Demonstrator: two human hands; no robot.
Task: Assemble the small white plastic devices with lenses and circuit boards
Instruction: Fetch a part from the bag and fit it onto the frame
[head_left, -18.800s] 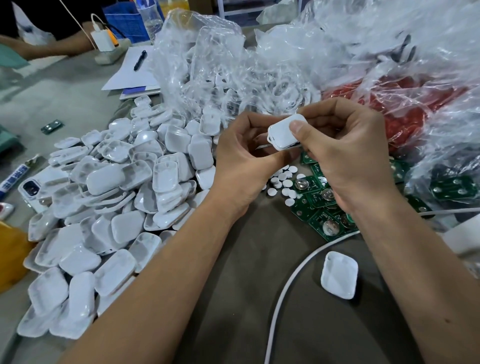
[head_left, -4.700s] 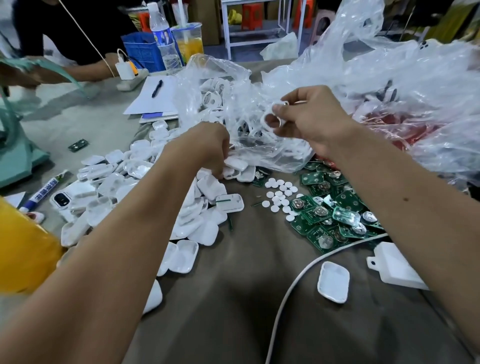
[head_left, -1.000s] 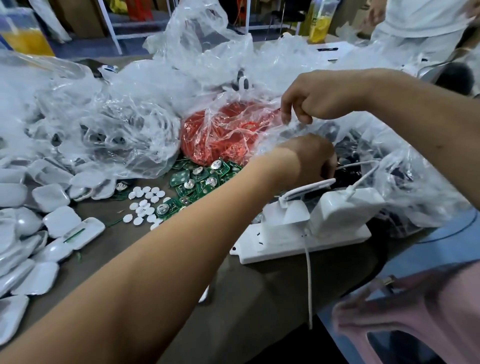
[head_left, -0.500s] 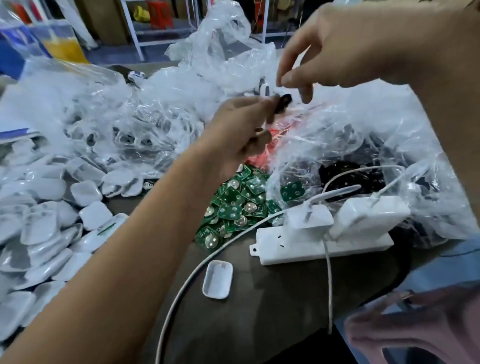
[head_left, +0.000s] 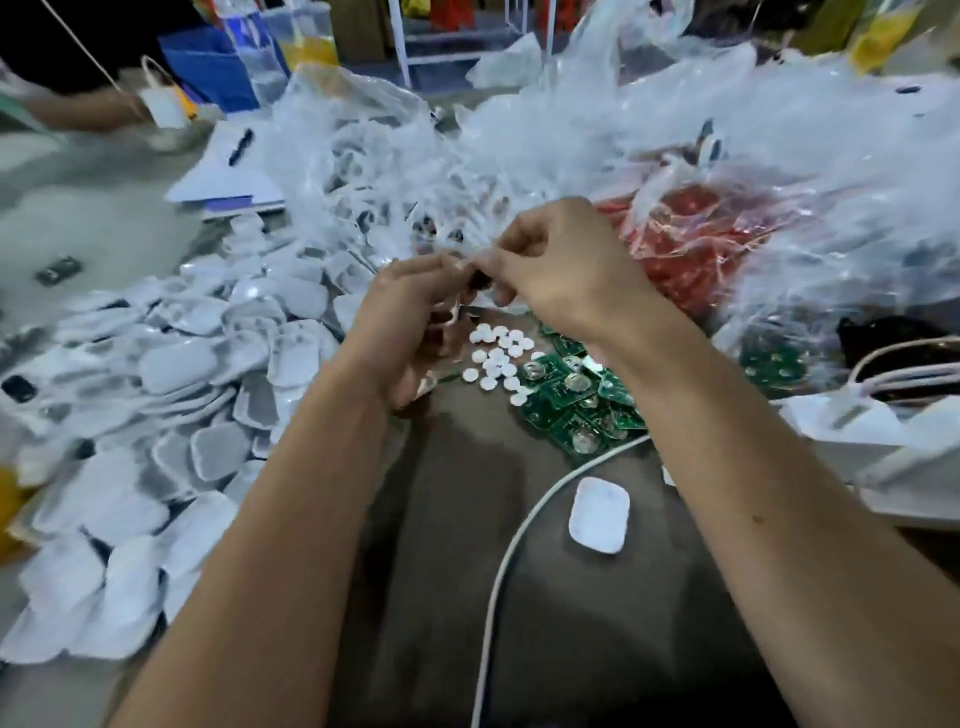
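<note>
the bulk of the job looks undone. far across the table, clear plastic bags still bulge with parts, one on the right holding red pieces. the largest loose supply is the heap of white plastic shells, spread over the left side from near to far, all lying open and unpaired as far as the blur lets me judge. right of centre sits a smaller pile of green circuit boards, with round metal discs on them, and just left of those a scatter of small white round lenses. one white shell lies alone, near and right of centre, beside a white cable that runs toward the near edge; whether it is a finished unit or an empty half i cannot tell. a white power strip sits at the right edge.

both hands are raised together above the lenses. the left hand has its fingers curled, and the right hand meets it fingertip to fingertip, the two pinching a small dark part between them. it is too blurred to name.

my reading: one device is at an early stage, a small piece being readied before any shell, board or lens is joined, and no clear stack of completed devices shows.
</note>
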